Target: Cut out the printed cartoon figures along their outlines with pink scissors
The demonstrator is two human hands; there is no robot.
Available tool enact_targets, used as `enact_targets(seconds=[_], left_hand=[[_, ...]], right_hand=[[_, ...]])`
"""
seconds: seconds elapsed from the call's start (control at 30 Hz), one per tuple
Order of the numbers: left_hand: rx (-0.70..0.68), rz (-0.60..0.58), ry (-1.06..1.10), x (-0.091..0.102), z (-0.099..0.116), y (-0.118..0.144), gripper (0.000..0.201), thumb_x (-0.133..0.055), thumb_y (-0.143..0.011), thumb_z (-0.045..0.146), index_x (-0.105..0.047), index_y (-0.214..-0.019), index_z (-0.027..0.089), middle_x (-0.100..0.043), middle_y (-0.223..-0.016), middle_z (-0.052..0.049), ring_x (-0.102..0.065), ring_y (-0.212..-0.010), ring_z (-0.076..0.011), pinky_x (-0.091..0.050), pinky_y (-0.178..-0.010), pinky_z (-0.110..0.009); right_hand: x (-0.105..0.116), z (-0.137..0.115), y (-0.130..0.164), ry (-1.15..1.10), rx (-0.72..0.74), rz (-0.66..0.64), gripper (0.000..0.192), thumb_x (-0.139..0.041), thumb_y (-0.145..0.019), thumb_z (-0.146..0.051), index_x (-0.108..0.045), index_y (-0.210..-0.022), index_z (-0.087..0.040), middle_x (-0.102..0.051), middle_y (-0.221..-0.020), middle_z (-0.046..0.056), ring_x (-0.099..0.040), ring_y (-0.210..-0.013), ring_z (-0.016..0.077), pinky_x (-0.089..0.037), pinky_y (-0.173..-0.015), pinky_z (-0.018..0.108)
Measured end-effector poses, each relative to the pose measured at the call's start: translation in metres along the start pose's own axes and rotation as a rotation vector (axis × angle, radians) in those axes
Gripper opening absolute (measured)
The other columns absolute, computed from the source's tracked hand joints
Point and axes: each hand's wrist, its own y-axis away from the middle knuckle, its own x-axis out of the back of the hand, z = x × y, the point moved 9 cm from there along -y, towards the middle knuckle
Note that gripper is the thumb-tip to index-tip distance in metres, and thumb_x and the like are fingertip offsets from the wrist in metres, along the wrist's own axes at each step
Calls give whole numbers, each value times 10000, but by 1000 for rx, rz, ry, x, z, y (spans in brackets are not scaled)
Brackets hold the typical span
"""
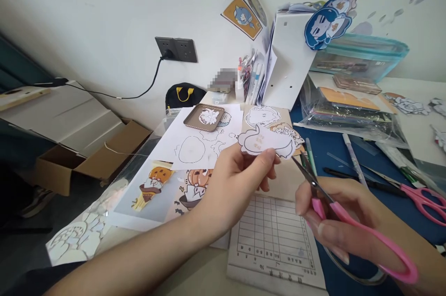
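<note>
A white paper cutout (266, 141) with a black outline and faint orange lettering is pinched between the thumb and fingers of my left hand (249, 170). Pink-handled scissors (339, 212) are in my right hand (334, 226), fingers around the handles. Their blades point up and left, slightly parted, with the tips close to the cutout's lower right edge. Beneath my hands lies a booklet with a printed grid (272, 235). Behind the held piece, another outlined cutout (263, 116) rests on a tan surface.
A small brown tray (188, 121) holding a cutout sits on a sheet of line drawings (177, 156). Colored prints (149, 194) lie at left. On the blue mat (343, 245) are pens and a second pair of pink scissors (423, 200). A white file holder (289, 61) stands behind.
</note>
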Motion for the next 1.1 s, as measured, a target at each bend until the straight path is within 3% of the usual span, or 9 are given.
enact_targets(seconds=[0.23,0.47,1.1], left_hand=[[44,-126,-71,-11,-8,4,328,-619,-881,352,-625,-629,142,-615,-585,31,-535,-537,-50,-442,-535,-150],[35,-197,41,-17,-6,5,283,-616,-887,307,-638,-659,141,-592,-568,47,-535,-535,-37,-436,-530,-125],[64,-156,49,-16,-4,8,215,-638,-862,292,-666,-690,165,-585,-544,37,-530,-520,-71,-433,-520,-161]], right_hand=[[-1,-2,2,87,-93,32,132,-694,-782,-312,-603,-827,-229,-389,-626,-79,-309,-511,84,-237,-462,223],[0,2,8,97,-142,35,130,-687,-755,-297,-607,-840,-240,-418,-616,-81,-282,-452,64,-203,-407,218],[12,-6,15,308,-32,176,123,-709,-731,-353,-686,-831,-284,-421,-613,-56,-375,-503,112,-380,-464,219]])
